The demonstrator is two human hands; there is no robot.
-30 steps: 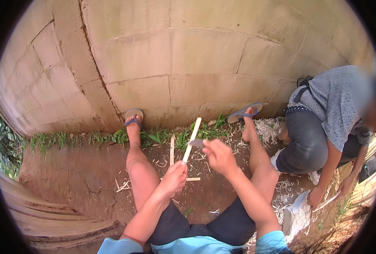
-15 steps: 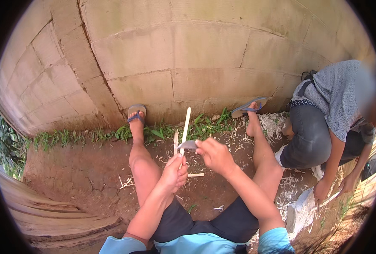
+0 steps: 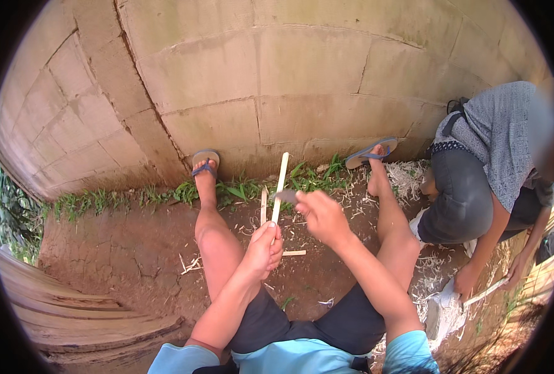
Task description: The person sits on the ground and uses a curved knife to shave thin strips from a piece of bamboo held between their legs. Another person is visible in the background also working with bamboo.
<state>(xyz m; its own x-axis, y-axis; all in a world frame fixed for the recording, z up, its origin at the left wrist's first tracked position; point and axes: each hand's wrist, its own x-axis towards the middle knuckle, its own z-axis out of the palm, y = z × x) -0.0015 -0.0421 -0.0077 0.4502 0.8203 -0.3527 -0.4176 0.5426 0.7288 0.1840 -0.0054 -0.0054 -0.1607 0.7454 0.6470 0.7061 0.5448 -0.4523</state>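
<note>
Our left hand (image 3: 264,250) grips the pale strip (image 3: 281,177) low, long axis just past twelve o'clock; our right hand (image 3: 322,218) clasps the knife (image 3: 287,196), blade toward nine, across it.

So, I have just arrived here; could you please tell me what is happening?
A seated person holds a thin pale stick upright in the left hand. The right hand grips a small knife, its blade at the stick, above the left hand. Another pale strip lies on the ground beyond, and shavings are scattered around. To the right, a co-worker crouches, handling a thin strip beside a whitish block.
</note>
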